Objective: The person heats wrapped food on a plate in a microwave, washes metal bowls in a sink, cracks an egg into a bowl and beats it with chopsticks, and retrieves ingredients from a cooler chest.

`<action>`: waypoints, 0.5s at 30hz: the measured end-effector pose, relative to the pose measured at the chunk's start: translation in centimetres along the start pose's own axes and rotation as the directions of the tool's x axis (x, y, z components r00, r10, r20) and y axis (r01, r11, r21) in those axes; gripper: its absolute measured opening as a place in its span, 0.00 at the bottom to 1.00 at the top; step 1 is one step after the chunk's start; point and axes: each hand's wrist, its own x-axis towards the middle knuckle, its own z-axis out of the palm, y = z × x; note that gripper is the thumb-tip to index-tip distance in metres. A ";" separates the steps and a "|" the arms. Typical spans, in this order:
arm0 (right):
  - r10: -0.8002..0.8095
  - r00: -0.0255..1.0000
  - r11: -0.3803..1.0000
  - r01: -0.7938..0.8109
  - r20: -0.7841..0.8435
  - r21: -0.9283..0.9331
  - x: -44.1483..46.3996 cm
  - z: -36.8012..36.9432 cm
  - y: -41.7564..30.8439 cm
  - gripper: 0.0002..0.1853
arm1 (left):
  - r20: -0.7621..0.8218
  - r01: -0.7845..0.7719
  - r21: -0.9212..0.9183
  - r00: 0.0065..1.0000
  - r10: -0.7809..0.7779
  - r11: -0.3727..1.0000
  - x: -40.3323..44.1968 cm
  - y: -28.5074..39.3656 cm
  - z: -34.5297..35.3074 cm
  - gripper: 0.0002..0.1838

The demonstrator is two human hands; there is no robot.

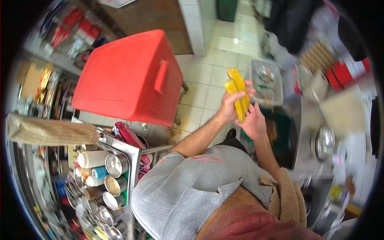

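My left hand (233, 105) is closed around two yellow plantains (239, 93), held side by side in front of my body and pointing upward. They look long, with slightly ridged surfaces; bananas cannot be ruled out. At their lower end is my right hand (256, 123), palm turned up, its thumb and fingers on either side of the tip. Part of the plantains is hidden behind the left fingers.
To the left stands a big red plastic box (120, 80). Below it a metal counter holds steel pots (116, 165) and bottles (92, 159). On the right are a clear plastic tub (266, 82), a steel worktop (306, 138) and egg trays (318, 58).
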 end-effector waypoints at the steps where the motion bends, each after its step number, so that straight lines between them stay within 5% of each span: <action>1: 0.040 0.999 0.999 -0.040 0.016 0.032 2.6 -0.3 -0.6 0.27 | -0.026 -0.056 0.021 0.998 0.057 0.998 1.5 0.6 -0.9 0.32; 10: 0.324 0.914 0.946 -0.311 0.244 -0.089 26.8 -0.5 -9.4 0.20 | -0.094 -0.326 0.419 0.913 0.397 0.848 17.0 7.7 -7.5 0.39; 15: 0.449 0.739 0.891 -0.407 0.502 -0.199 38.6 5.5 -12.9 0.26 | -0.105 -0.388 0.626 0.818 0.566 0.677 22.0 14.5 -11.1 0.44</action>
